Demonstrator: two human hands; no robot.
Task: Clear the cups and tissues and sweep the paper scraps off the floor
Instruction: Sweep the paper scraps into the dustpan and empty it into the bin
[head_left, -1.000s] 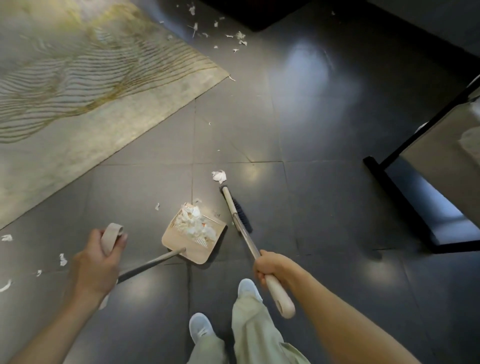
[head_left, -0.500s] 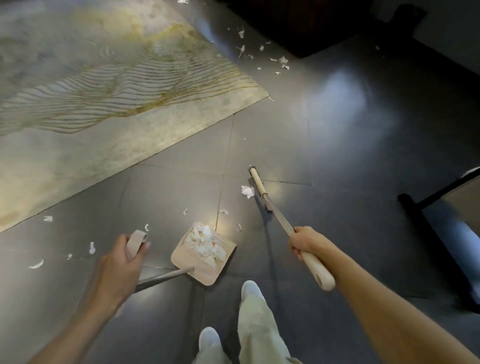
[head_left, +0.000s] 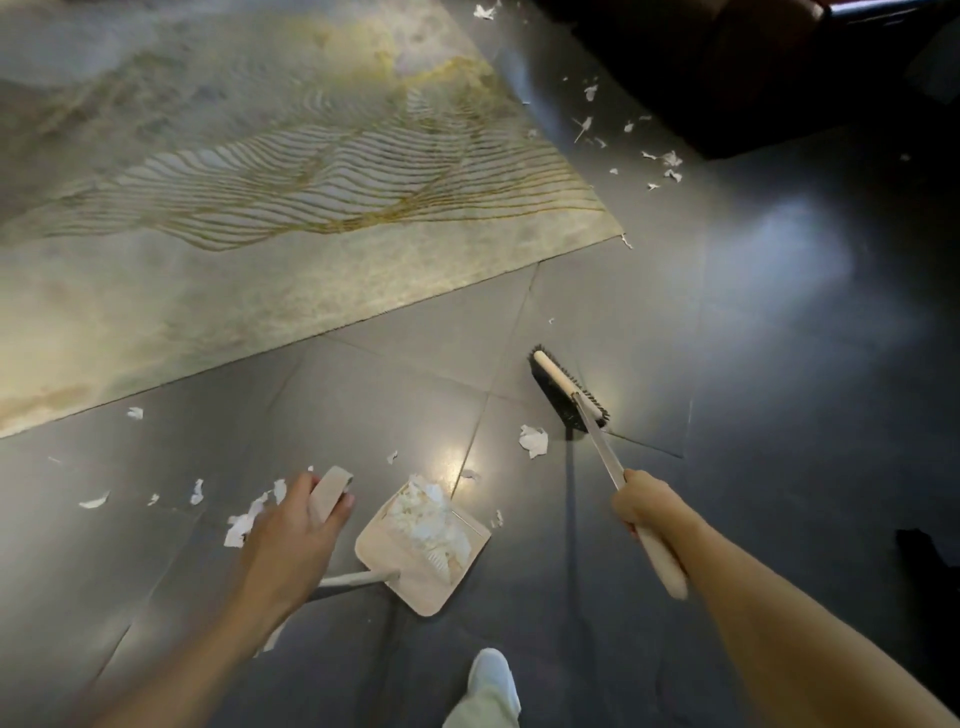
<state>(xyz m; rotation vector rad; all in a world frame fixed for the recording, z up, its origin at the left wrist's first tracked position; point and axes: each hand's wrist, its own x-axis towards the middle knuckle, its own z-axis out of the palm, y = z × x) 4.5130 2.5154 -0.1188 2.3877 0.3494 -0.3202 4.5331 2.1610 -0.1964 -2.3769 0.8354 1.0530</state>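
Note:
My left hand (head_left: 296, 530) grips the beige handle of a long-handled dustpan (head_left: 423, 564), whose pan sits on the dark tiled floor and holds a heap of white paper scraps (head_left: 428, 519). My right hand (head_left: 641, 504) grips the beige handle of a broom (head_left: 569, 392); its black bristled head is on the floor ahead and to the right of the pan. A crumpled scrap (head_left: 534, 440) lies just left of the broom head. Smaller scraps (head_left: 244, 522) lie left of the pan, and several more scraps (head_left: 660, 161) are scattered far ahead.
A large grey-and-gold patterned rug (head_left: 249, 208) covers the floor to the upper left. Dark furniture (head_left: 753, 67) stands at the top right. My shoe and trouser leg (head_left: 491, 686) are at the bottom centre. Something dark (head_left: 919, 551) sits at the right edge.
The view has moved forward toward the rug and the far scraps. The broom head has shifted ahead and right of the crumpled scrap, its bristles showing. The table frame at the right has left the view.

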